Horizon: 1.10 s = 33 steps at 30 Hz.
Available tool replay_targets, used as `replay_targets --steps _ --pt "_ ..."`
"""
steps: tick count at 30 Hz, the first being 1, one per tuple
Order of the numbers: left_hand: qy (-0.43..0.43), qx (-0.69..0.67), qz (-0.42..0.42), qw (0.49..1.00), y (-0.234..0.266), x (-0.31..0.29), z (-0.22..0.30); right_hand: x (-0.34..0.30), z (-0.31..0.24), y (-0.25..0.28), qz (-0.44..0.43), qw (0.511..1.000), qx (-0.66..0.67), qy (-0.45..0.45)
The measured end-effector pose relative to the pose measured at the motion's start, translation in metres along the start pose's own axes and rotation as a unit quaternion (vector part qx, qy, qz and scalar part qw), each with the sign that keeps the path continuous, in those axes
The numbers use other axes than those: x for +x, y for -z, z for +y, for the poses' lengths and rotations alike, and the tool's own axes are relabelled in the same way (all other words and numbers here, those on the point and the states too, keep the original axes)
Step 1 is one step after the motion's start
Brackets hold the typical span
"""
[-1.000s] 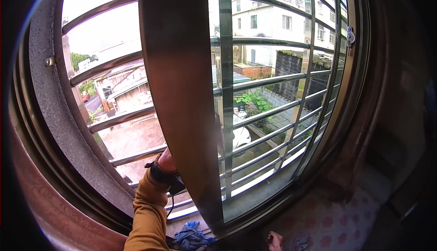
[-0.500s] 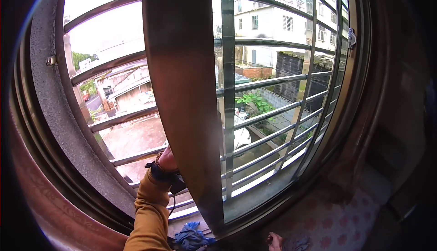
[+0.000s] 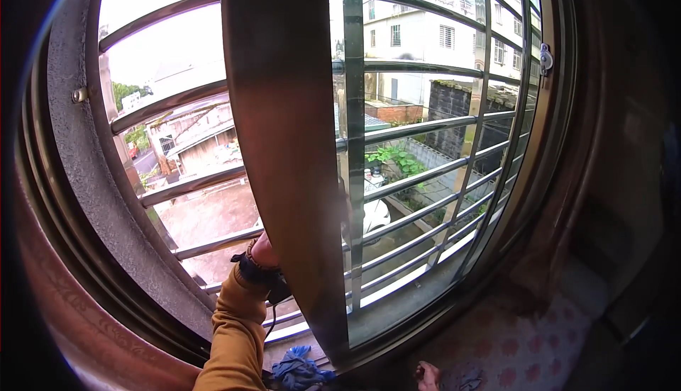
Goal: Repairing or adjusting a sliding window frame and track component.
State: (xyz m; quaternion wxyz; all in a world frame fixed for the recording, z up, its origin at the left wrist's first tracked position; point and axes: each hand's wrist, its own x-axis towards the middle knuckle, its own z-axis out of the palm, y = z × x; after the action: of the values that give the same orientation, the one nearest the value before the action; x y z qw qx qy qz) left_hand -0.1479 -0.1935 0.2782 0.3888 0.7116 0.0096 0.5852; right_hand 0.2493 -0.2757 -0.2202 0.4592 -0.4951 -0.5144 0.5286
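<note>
My left arm, in a mustard sleeve, reaches through the window opening. My left hand (image 3: 264,251) passes behind the dark upright window frame (image 3: 291,150), so its fingers and anything in them are hidden. A dark band with a small black box (image 3: 279,290) and a cord is on that wrist. Below the forearm, a crumpled blue cloth (image 3: 301,370) lies on the sill at the foot of the frame. At the lower edge, right of the frame, my right hand (image 3: 428,375) shows small with its fingers curled in; nothing shows in it.
Metal security bars (image 3: 418,129) cross the window outside. A glass pane with a latch (image 3: 545,59) is on the right. The rough grey window reveal (image 3: 92,150) curves down the left. A patterned cloth surface (image 3: 525,341) lies at lower right. Buildings and a white car (image 3: 376,215) stand outside.
My left wrist has shifted very slightly to the right and down at the frame. The cloth and my right hand look the same.
</note>
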Motion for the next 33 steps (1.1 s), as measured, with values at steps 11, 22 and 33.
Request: replay_targets --steps 11,22,33 --pt "-0.032 0.063 0.01 0.997 -0.009 0.011 -0.006 0.005 -0.003 -0.003 0.005 0.985 0.109 -0.131" --pt "-0.031 0.153 0.087 0.984 -0.024 0.019 0.0 0.006 0.022 0.005 -0.005 0.985 0.13 -0.108" --pt "-0.01 0.161 0.125 0.979 -0.038 0.022 -0.003 0.003 0.016 0.006 -0.029 0.996 -0.005 0.081"
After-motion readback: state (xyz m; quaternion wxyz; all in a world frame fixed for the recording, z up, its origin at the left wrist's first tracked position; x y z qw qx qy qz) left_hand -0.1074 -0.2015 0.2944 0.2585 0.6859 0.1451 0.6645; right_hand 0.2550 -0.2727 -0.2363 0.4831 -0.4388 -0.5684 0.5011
